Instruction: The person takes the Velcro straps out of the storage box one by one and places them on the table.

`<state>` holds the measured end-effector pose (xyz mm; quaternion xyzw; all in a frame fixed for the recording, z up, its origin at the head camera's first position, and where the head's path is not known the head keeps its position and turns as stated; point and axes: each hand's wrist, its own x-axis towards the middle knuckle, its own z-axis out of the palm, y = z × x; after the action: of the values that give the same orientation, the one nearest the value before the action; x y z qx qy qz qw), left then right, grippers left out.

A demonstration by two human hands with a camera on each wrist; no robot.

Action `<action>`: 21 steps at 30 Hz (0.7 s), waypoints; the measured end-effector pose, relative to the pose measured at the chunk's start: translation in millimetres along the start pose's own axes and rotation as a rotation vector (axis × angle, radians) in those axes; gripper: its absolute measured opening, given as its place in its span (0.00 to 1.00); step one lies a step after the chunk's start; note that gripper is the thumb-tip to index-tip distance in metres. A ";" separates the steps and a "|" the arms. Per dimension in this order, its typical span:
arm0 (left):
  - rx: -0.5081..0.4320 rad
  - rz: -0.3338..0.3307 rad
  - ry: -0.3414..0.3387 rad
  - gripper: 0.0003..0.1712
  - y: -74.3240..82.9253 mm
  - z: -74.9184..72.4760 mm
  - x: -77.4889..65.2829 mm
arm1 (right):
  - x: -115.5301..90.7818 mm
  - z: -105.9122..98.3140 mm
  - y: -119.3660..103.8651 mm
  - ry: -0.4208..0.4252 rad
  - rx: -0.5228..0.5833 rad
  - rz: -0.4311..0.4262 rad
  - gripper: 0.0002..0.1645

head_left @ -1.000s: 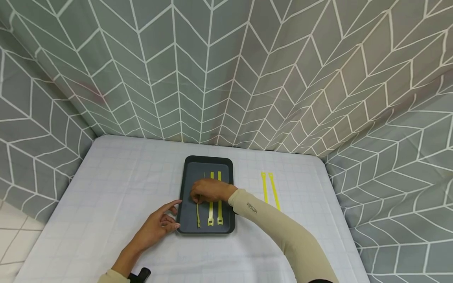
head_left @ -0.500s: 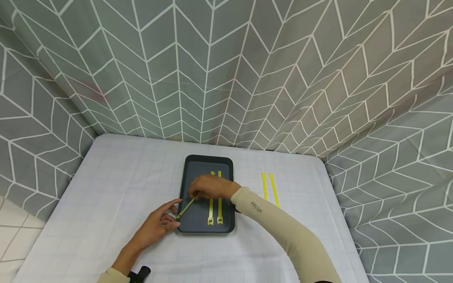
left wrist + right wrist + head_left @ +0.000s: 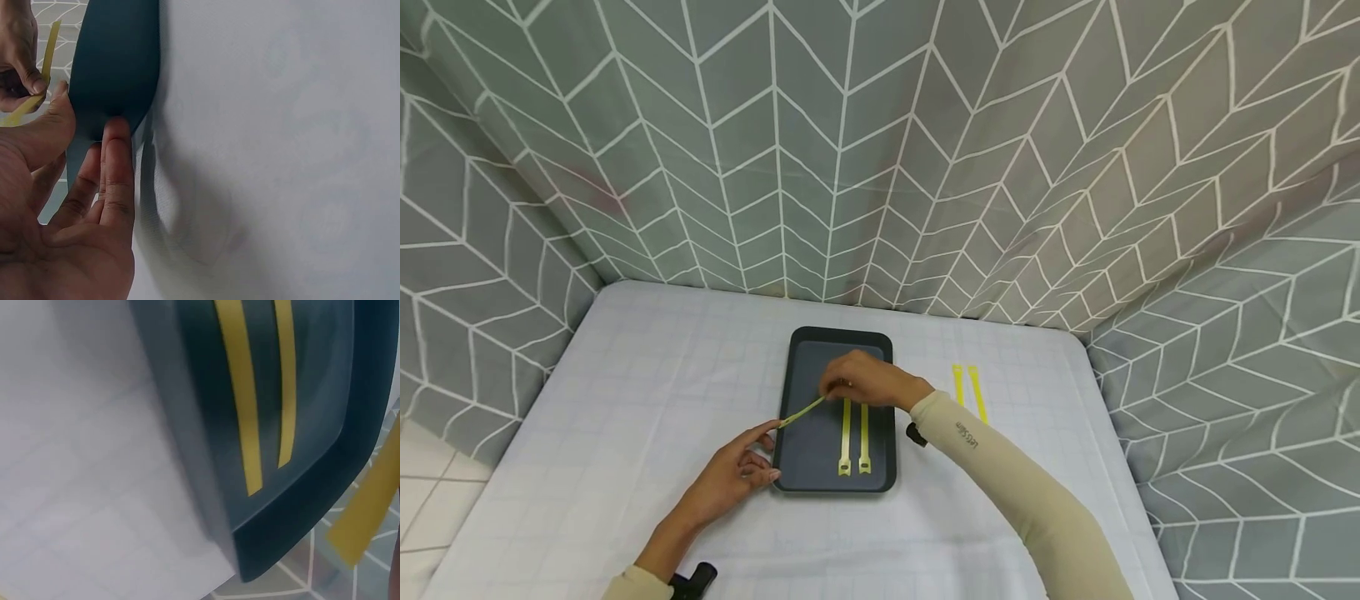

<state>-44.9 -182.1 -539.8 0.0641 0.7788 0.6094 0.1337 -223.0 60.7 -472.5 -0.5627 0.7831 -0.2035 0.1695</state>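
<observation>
My right hand (image 3: 867,379) is over the dark tray (image 3: 835,337), pinching a yellow hook-and-loop cable tie (image 3: 801,412). From those fingers the tie slants down to the tray's left rim, its far end right at my left index fingertip. In the left wrist view, part of the same tie (image 3: 50,53) sticks up past the right fingers. My left hand (image 3: 727,481) holds the tray's left side, thumb at the rim and fingers against the outer wall (image 3: 112,62). Two more yellow ties (image 3: 845,442) lie side by side in the tray, their upper ends hidden beneath my right hand.
Right of the tray, two yellow ties (image 3: 976,392) lie on the white tablecloth (image 3: 700,375), partly covered by my right sleeve (image 3: 1000,467). A grey patterned curtain (image 3: 880,167) stands behind the table and at both sides.
The right hand has lifted the tie off the tray floor and shifted up and to the right. The tie's lower end has swung left to the rim. My left hand has stayed put.
</observation>
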 end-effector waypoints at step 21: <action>0.035 -0.038 -0.010 0.44 -0.9 2.1 1.2 | -52.4 -5.0 21.1 0.302 0.158 0.211 0.05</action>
<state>-45.4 -180.1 -541.2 0.0544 0.7898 0.5928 0.1479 -226.3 117.1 -477.1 -0.4257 0.8357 -0.3275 0.1142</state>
